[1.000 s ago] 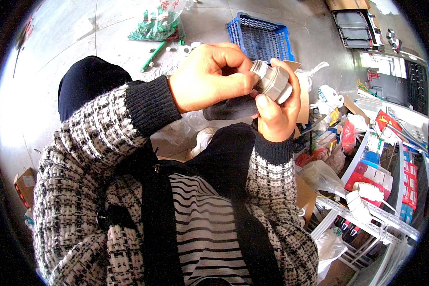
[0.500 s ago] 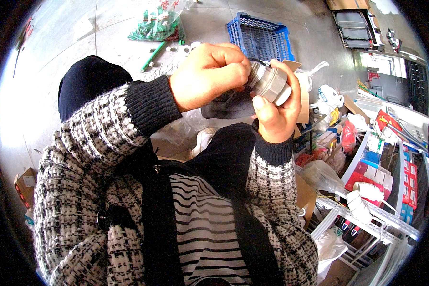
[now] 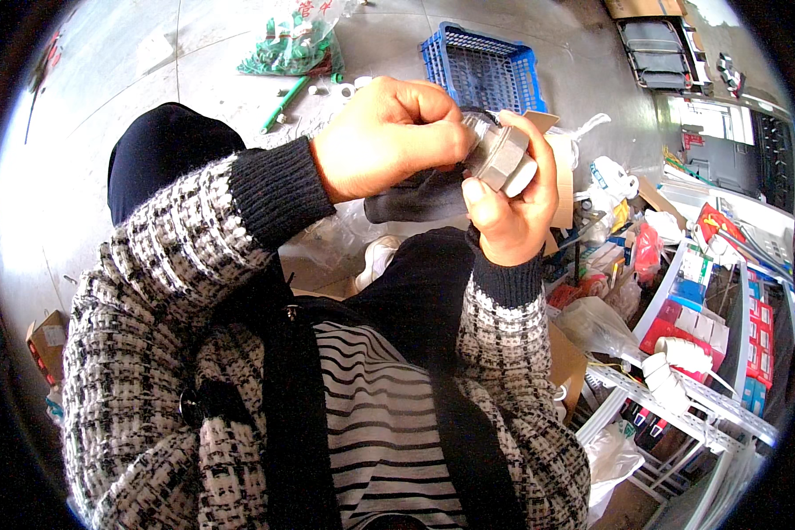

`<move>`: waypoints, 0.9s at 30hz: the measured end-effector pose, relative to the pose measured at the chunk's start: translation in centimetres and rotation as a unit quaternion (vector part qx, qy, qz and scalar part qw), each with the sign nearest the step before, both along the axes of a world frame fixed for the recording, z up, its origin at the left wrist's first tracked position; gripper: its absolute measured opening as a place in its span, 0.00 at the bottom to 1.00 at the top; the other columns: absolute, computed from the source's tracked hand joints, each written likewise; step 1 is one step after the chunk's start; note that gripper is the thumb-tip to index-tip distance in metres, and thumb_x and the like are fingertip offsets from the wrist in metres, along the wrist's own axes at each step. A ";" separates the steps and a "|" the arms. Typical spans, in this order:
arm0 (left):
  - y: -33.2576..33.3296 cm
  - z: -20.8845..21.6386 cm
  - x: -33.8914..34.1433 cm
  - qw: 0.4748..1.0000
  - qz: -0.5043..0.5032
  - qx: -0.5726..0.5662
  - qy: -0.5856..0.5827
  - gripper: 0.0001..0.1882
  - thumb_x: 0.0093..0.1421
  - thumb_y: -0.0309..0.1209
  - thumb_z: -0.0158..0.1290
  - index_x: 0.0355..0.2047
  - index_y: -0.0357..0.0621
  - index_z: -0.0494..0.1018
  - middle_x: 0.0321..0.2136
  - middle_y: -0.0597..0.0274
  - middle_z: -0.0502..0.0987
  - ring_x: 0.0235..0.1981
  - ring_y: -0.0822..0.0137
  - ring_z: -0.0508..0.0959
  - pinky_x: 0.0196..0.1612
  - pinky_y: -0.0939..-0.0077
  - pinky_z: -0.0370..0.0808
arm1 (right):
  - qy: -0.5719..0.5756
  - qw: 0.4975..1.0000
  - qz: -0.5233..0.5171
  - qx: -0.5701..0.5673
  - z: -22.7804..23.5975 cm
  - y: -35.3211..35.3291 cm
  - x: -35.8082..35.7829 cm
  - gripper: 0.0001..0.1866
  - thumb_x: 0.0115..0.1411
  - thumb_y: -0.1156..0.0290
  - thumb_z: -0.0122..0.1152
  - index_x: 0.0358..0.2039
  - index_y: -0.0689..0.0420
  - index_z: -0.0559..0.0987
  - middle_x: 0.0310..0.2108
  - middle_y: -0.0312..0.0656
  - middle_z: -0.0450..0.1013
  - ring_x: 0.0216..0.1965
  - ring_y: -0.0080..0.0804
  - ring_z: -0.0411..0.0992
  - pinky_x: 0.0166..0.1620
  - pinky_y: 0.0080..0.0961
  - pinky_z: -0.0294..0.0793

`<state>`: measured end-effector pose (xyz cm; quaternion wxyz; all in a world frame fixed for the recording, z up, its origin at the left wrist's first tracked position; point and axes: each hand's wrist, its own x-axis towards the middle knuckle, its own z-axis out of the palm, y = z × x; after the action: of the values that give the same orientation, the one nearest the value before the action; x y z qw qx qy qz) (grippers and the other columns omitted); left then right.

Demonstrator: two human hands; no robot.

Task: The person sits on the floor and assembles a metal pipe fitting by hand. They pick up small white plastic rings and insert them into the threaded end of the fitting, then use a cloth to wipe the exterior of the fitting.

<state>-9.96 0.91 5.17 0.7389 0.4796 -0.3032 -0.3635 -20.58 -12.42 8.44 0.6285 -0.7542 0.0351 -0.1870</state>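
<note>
Hands (image 3: 389, 141) (image 3: 511, 221) meet at a grey, metallic-looking fitting (image 3: 502, 157), faceted and round-ended.

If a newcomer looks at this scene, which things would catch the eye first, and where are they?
Probably the grey fitting above the picture's centre, gripped by the right hand, with the curled left hand at its threaded end. Next, the bright blue crate on the floor beyond the hands, and the clear bag of green parts to its left.
</note>
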 end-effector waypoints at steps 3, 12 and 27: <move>0.1 0.1 -0.1 0.998 0.005 -0.051 0.025 0.11 0.54 0.28 0.50 0.17 0.37 0.67 0.21 0.66 0.67 0.24 0.77 0.67 0.27 0.81 0.62 | -0.003 1.000 0.005 0.007 0.1 0.1 0.0 0.32 0.41 0.78 0.62 0.50 0.62 0.64 0.38 0.40 0.67 0.38 0.24 0.67 0.43 0.22 0.68; 0.1 0.2 -0.1 1.000 -0.008 -0.014 0.005 0.10 0.53 0.28 0.50 0.18 0.37 0.68 0.21 0.66 0.67 0.24 0.76 0.68 0.28 0.80 0.63 | -0.002 1.000 0.003 -0.021 0.1 0.0 0.0 0.33 0.41 0.78 0.62 0.50 0.63 0.63 0.39 0.40 0.66 0.39 0.26 0.67 0.43 0.23 0.68; 0.2 0.7 -0.4 0.997 0.006 -0.037 0.075 0.12 0.53 0.32 0.48 0.21 0.35 0.71 0.22 0.64 0.70 0.25 0.74 0.70 0.30 0.81 0.67 | -0.016 0.999 0.010 -0.046 0.0 -0.2 -0.1 0.33 0.41 0.78 0.62 0.51 0.63 0.62 0.39 0.41 0.65 0.40 0.27 0.66 0.44 0.24 0.68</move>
<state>-10.32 1.15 5.88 0.7789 0.4257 -0.2571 -0.3821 -20.65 -12.59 8.40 0.5956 -0.7793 0.0091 -0.1945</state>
